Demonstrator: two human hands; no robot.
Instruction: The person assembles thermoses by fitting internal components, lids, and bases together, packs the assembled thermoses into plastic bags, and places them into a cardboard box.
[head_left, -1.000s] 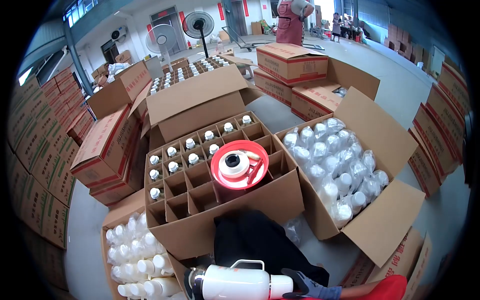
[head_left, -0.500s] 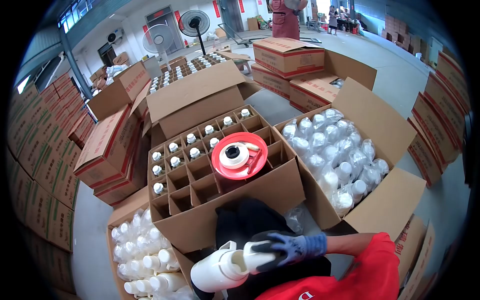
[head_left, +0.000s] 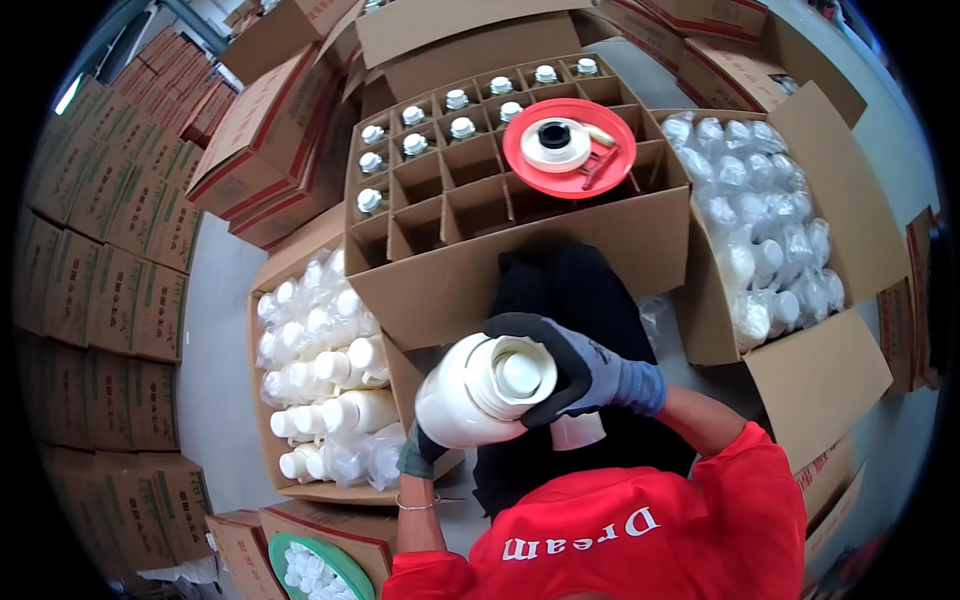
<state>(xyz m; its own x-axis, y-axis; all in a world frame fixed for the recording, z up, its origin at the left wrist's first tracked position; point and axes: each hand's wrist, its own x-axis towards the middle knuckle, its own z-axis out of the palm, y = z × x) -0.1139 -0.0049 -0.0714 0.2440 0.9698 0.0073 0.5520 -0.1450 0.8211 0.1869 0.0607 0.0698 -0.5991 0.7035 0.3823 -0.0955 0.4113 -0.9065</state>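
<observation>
A white thermos jug [head_left: 455,400] is held tilted above my lap, its open mouth facing up and to the right, with a round white stopper [head_left: 518,376] inside. My left hand [head_left: 428,446], gloved, grips the jug's body from below; its fingers are mostly hidden behind it. My right hand [head_left: 585,368], in a grey-blue glove, curls around the side of the jug's mouth. Just under the right hand shows a white cup lid [head_left: 578,430]; whether the fingers hold it or it rests on my lap cannot be seen.
Ahead stands a divided carton [head_left: 520,265] with white-capped bottles and a red plate [head_left: 570,182] on its dividers. Open cartons with bagged white jugs stand left [head_left: 335,375] and right [head_left: 765,225]. A green basin [head_left: 325,560] of small white pieces sits lower left. Stacked cartons [head_left: 110,300] line the left.
The view has tipped downward. My right hand has gone from holding the white cup lid beside the jug's mouth to gripping the jug's mouth. The jug's mouth now faces more upward.
</observation>
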